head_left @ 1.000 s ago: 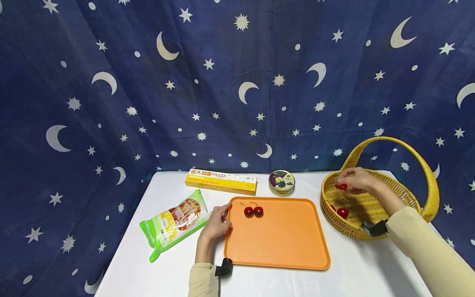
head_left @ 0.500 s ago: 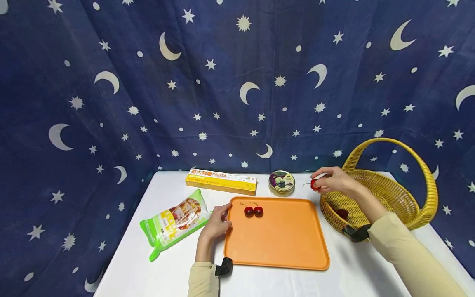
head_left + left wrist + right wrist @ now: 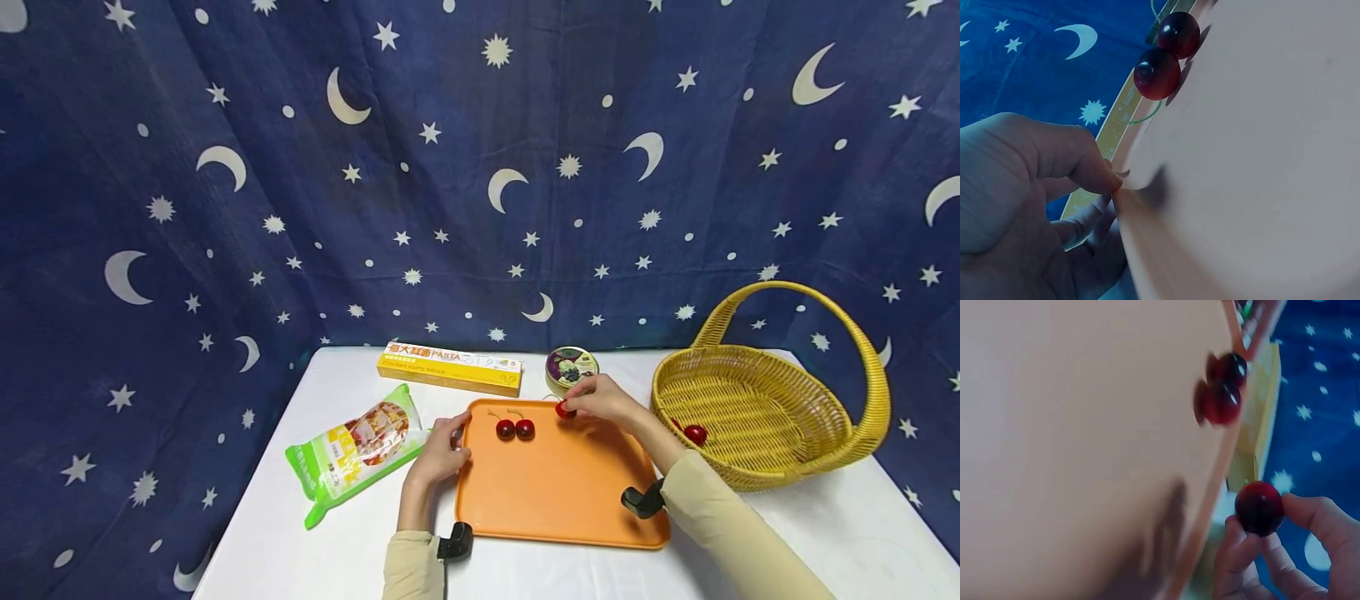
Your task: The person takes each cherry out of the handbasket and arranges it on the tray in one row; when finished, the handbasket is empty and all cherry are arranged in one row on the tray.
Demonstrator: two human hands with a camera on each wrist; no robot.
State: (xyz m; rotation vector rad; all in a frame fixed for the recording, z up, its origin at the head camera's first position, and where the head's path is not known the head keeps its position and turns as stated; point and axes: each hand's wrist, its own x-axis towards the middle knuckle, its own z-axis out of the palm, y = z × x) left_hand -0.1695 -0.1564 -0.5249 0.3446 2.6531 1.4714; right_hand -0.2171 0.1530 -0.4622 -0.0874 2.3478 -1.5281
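Pasta box (image 3: 450, 369) beside round tin (image 3: 570, 367) – green-white packet (image 3: 360, 450) lying aslant – blue moon-and-star cloth (image 3: 450, 183) behind.

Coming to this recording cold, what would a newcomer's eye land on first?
Probably the dark blue star-and-moon curtain, filling the background. Next comes the orange tray on the white table, with two cherries near its far edge and a third cherry pinched by the right hand. The yellow wicker basket stands out at the table's right.
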